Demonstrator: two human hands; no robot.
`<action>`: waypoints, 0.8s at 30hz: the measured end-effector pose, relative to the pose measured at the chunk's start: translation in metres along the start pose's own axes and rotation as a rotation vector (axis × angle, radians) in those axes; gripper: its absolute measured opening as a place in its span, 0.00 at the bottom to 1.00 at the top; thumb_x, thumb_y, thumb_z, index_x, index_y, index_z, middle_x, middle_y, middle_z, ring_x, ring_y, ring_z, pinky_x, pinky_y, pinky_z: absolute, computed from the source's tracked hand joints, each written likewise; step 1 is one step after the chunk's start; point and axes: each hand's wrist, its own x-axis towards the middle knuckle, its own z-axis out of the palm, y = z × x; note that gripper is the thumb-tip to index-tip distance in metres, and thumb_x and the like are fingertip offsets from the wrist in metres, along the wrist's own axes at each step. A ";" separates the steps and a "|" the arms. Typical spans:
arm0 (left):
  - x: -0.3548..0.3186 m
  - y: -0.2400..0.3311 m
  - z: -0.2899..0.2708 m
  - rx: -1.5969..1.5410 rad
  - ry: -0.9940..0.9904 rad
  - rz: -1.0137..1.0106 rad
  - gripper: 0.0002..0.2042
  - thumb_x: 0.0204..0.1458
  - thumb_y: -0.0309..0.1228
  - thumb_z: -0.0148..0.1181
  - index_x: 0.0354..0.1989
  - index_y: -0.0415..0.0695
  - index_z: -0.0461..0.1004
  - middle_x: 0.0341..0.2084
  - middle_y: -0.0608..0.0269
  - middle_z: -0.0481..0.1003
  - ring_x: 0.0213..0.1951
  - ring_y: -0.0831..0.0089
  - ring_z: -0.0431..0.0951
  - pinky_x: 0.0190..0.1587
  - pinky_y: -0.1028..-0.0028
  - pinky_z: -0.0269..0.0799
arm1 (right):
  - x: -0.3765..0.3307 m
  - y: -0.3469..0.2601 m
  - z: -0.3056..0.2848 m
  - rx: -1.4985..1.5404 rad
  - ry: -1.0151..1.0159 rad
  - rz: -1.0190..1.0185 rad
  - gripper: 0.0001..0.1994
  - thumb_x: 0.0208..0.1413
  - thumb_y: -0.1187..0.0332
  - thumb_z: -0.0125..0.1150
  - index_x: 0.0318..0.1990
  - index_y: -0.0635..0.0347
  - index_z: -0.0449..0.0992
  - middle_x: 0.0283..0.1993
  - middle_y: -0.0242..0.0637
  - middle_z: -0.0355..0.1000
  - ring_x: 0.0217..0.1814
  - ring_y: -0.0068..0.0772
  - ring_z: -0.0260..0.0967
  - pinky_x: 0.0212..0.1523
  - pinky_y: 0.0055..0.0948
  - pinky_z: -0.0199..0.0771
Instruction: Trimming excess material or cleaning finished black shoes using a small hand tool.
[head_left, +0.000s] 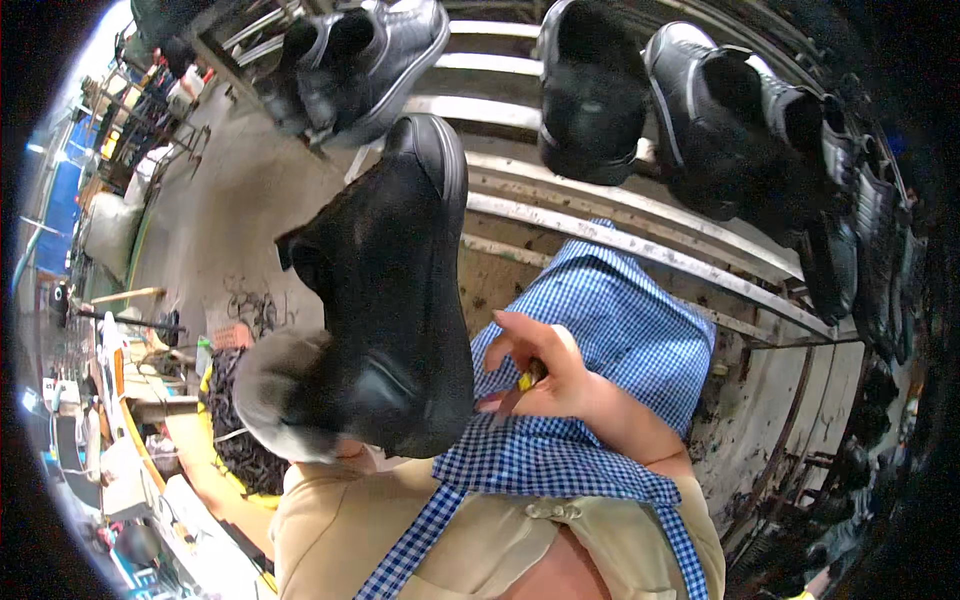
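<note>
A black shoe (385,270) is held up in front of me, its toe pointing away and its pale-edged sole along the right side. My left hand (285,395), in a greyish glove, is closed round the shoe's near left part; the shoe hides most of its fingers. Just right of the shoe, my bare right hand (560,370) is curled around a small tool (531,376) with a yellow and dark handle. A thin blade-like end points down toward my apron; its exact kind is unclear. The tool is apart from the shoe.
Ahead stands a metal rack (640,235) with pale bars, carrying several black shoes (590,100). A blue-and-white checked apron (600,300) hangs over my front. At left are a container of black pieces (250,440) and a cluttered bench (190,510).
</note>
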 end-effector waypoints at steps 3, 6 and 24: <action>-0.018 0.010 -0.003 0.116 0.452 -0.436 0.26 0.45 0.51 0.57 0.41 0.38 0.72 0.36 0.59 0.75 0.38 0.64 0.77 0.46 0.66 0.73 | 0.000 -0.005 0.021 0.126 0.046 -0.046 0.52 0.34 0.62 0.81 0.67 0.62 0.54 0.30 0.34 0.74 0.17 0.19 0.63 0.16 0.20 0.58; -0.030 -0.014 -0.001 0.306 0.392 -0.592 0.25 0.53 0.42 0.60 0.49 0.30 0.71 0.39 0.53 0.76 0.39 0.65 0.77 0.44 0.68 0.74 | -0.006 -0.003 0.027 0.090 0.062 0.042 0.56 0.32 0.59 0.82 0.69 0.62 0.51 0.31 0.34 0.73 0.17 0.19 0.63 0.17 0.19 0.59; 0.001 -0.056 0.085 -0.412 -0.167 -1.140 0.16 0.57 0.30 0.55 0.52 0.39 0.74 0.42 0.62 0.78 0.42 0.76 0.76 0.48 0.75 0.71 | 0.011 -0.019 -0.052 -0.441 0.009 0.269 0.18 0.47 0.72 0.68 0.48 0.52 0.78 0.31 0.33 0.73 0.26 0.30 0.74 0.24 0.24 0.71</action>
